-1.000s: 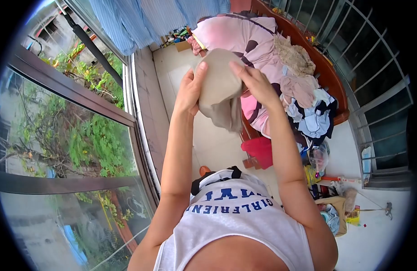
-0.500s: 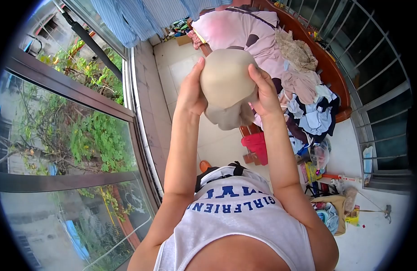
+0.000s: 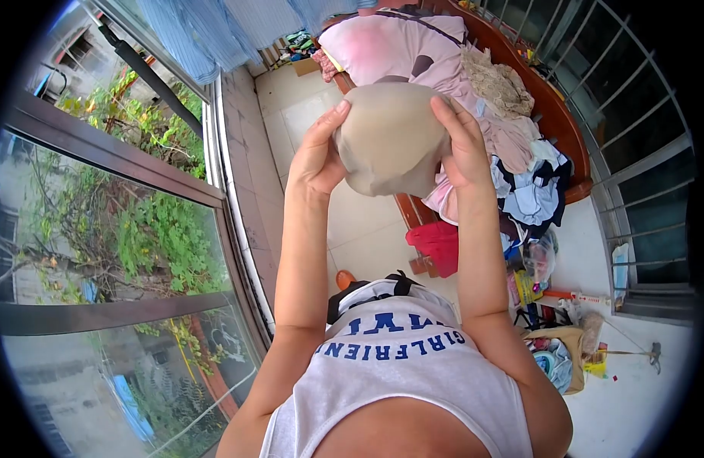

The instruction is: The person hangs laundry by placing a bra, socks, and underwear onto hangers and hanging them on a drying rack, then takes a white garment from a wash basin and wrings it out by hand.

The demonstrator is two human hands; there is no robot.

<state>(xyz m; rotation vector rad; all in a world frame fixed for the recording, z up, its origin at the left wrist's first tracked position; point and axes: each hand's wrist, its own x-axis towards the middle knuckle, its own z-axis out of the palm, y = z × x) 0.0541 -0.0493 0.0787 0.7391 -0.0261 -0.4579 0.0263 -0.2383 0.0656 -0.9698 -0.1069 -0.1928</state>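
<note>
Up in front of me I hold a smooth beige cloth item [image 3: 394, 137], rounded and cup-like, perhaps a garment; its exact kind is not clear. My left hand [image 3: 321, 151] is closed on its left edge, thumb on the near face and fingers partly hidden behind. On the opposite edge, my right hand [image 3: 462, 145] grips it the same way, thumb towards me. The item is spread taut between both hands, above the tiled floor and the near side of the bed.
A bed with a wooden frame [image 3: 577, 145] carries a pink quilt [image 3: 397, 46] and a heap of clothes [image 3: 535, 195]. Red cloth [image 3: 436, 246] hangs low nearby. A window frame [image 3: 115, 172] runs along my left. Bags and a cardboard box [image 3: 569, 359] stand at right.
The beige item is stretched wider, and its loose grey-beige lower flap no longer hangs down in view. My right hand has moved slightly right, away from my left.
</note>
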